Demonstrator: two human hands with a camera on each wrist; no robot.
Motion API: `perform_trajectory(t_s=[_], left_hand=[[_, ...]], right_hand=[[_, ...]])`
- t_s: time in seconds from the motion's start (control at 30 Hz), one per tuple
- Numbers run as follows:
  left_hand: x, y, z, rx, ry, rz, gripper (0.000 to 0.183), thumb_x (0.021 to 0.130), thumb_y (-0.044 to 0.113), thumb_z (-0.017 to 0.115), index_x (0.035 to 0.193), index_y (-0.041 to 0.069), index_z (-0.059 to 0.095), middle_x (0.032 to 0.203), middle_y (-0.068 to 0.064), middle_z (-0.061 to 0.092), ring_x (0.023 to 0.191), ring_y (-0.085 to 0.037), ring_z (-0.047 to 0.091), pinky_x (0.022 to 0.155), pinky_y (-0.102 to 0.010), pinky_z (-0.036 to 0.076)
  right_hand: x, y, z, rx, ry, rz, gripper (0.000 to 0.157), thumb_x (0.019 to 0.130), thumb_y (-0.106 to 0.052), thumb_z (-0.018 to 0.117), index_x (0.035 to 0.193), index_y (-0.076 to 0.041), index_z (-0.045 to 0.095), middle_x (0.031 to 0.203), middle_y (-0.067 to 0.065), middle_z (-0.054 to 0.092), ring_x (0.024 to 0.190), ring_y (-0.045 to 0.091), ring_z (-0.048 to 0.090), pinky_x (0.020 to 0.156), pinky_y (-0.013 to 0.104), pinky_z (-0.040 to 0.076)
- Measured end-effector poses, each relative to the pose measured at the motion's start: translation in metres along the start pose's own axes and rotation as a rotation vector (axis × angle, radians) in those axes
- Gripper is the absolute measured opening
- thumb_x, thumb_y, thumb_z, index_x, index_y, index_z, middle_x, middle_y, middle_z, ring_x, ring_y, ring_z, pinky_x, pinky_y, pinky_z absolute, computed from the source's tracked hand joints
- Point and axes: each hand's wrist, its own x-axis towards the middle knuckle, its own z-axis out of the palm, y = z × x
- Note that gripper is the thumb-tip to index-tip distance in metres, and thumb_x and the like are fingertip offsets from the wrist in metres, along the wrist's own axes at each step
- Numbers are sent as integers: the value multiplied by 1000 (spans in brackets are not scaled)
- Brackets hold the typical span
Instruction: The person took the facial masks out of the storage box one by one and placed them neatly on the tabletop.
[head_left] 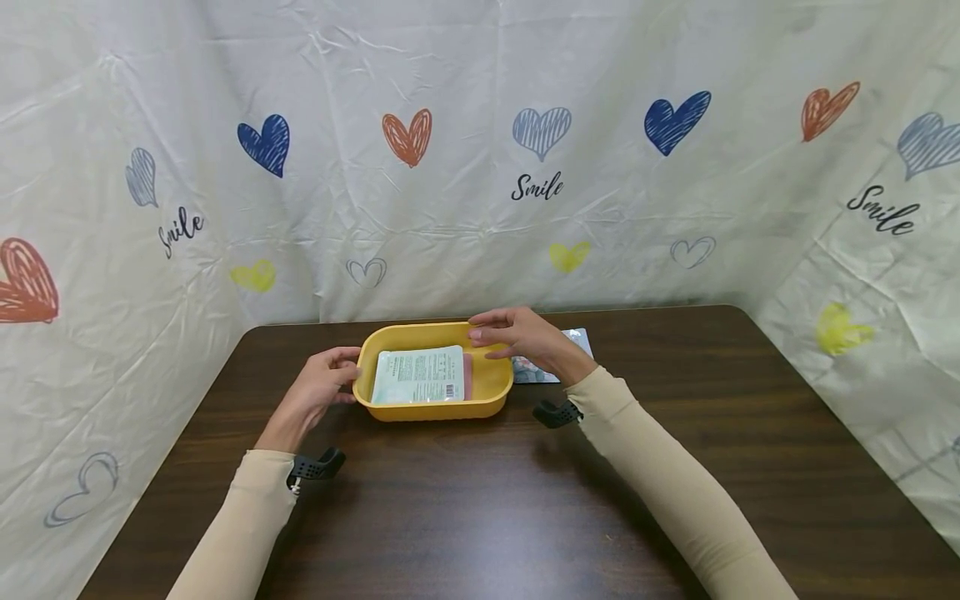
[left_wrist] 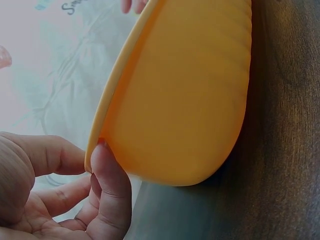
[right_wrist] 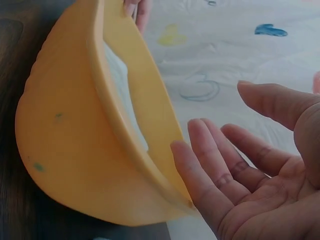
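Observation:
A yellow plastic basin (head_left: 427,412) stands on the table with a pale green sachet (head_left: 418,375) lying in it. Under that sachet a pink edge (head_left: 468,377) sticks out, perhaps another packet. At the basin's left end my left hand (head_left: 318,385) pinches the rim between thumb and fingers, as the left wrist view shows up close. My right hand (head_left: 531,340) is at the right end, fingers loosely spread and thumb apart; in the right wrist view its fingertips are by the rim, gripping nothing. Partly behind this hand lies a printed sachet (head_left: 579,338).
The dark wooden table (head_left: 480,500) reaches back to a white cloth (head_left: 465,250) with hearts and "Smile" printed on it. The cloth also hangs along both sides. A black strap sits on each wrist.

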Motion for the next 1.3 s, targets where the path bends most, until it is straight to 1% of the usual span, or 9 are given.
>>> perform_trajectory(t_s=[0.13, 0.2, 0.33, 0.5, 0.63, 0.87, 1.07, 1.2, 1.3], left_hand=[[0, 0, 1, 4, 0, -1, 49, 100, 11, 56, 148, 4, 47, 117, -17, 57, 97, -27, 60, 75, -31, 61], [0, 0, 0, -1, 4, -7, 49, 100, 11, 56, 148, 5, 48, 117, -17, 57, 97, -27, 60, 75, -31, 61], [-1, 1, 0, -2, 4, -7, 49, 100, 11, 56, 148, 5, 48, 118, -18, 56, 95, -28, 60, 75, -31, 61], [0, 1, -1, 1, 9, -7, 49, 100, 11, 56, 148, 5, 47, 119, -19, 57, 96, -27, 60, 74, -31, 61], [1, 0, 0, -8, 10, -6, 49, 100, 11, 56, 148, 5, 48, 119, -19, 57, 96, -27, 61, 73, -31, 61], [0, -1, 2, -8, 9, -3, 50, 100, 10, 56, 148, 5, 47, 118, -19, 56, 100, -30, 60, 74, -31, 61], [-1, -2, 2, -17, 8, 10, 50, 100, 10, 56, 148, 3, 47, 117, -18, 56, 98, -28, 60, 72, -31, 61], [-1, -1, 2, -22, 6, 16, 50, 100, 10, 56, 149, 3, 46, 119, -20, 56, 98, -28, 61, 71, -31, 60], [0, -1, 1, -16, 5, 13, 50, 100, 10, 55, 149, 3, 46, 120, -20, 56, 97, -28, 61, 72, -31, 61]], right_hand=[[6, 1, 6, -12, -2, 8, 49, 96, -20, 71, 140, -5, 57, 141, 15, 59, 129, 30, 59, 106, 51, 48], [9, 2, 9, -19, -2, 8, 52, 96, -20, 71, 142, -3, 56, 141, 16, 59, 128, 28, 60, 107, 51, 47], [15, 2, 14, -31, -3, 9, 57, 95, -20, 72, 145, 1, 52, 141, 19, 59, 129, 28, 59, 109, 52, 45], [23, 6, 20, -60, -15, 0, 59, 95, -22, 72, 145, 1, 51, 139, 21, 60, 127, 26, 60, 112, 52, 43], [30, 9, 25, -78, -12, -5, 58, 95, -24, 72, 144, 0, 53, 137, 18, 63, 126, 25, 59, 112, 52, 42], [37, 17, 35, -94, 24, 23, 57, 93, -24, 74, 143, -2, 56, 127, 9, 68, 121, 25, 60, 108, 50, 47], [37, 16, 41, -63, 44, 20, 55, 94, -23, 73, 142, -1, 56, 126, 10, 67, 124, 29, 59, 108, 50, 47], [35, 14, 43, -29, 71, 1, 51, 96, -19, 70, 141, 0, 55, 127, 11, 65, 126, 33, 57, 108, 52, 47], [34, 13, 44, 3, 89, -27, 47, 98, -14, 67, 140, 2, 55, 135, 18, 60, 127, 34, 56, 105, 53, 48]])
